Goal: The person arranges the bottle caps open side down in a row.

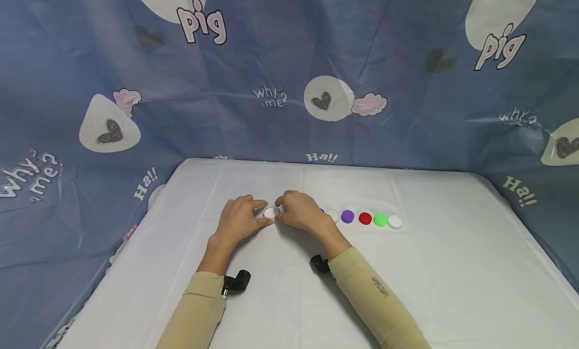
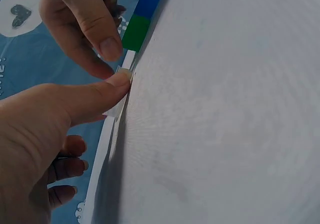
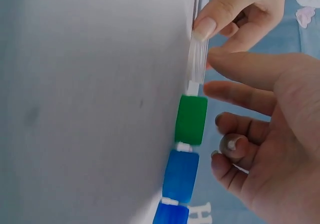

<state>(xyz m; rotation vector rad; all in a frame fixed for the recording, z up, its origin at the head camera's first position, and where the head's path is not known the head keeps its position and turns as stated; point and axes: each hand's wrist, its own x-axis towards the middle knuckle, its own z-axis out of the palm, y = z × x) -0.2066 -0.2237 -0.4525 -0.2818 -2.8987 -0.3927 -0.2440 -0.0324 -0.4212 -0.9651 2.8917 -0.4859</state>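
Observation:
A small clear round disc point(image 1: 270, 213), pale with a light rim, sits on the white table between the two hands. The left hand point(image 1: 238, 219) pinches it at its left side, and the left wrist view shows the thumb point(image 2: 120, 79) on its near face. From the right comes the right hand point(image 1: 300, 210), its thumb point(image 3: 235, 67) and index finger apart, tips right at the disc's edge. Its other fingers are loosely curled. Beside the disc, a green disc point(image 3: 192, 119) and a blue one point(image 3: 181, 175) show edge-on; the right hand hides that stretch in the head view.
The row runs on to the right: a white disc point(image 1: 332, 215), a purple one point(image 1: 347, 216), a red one point(image 1: 365, 218), a bright green one point(image 1: 381, 219) and another white disc at the end. A blue printed cloth point(image 1: 280, 133) rises behind the table.

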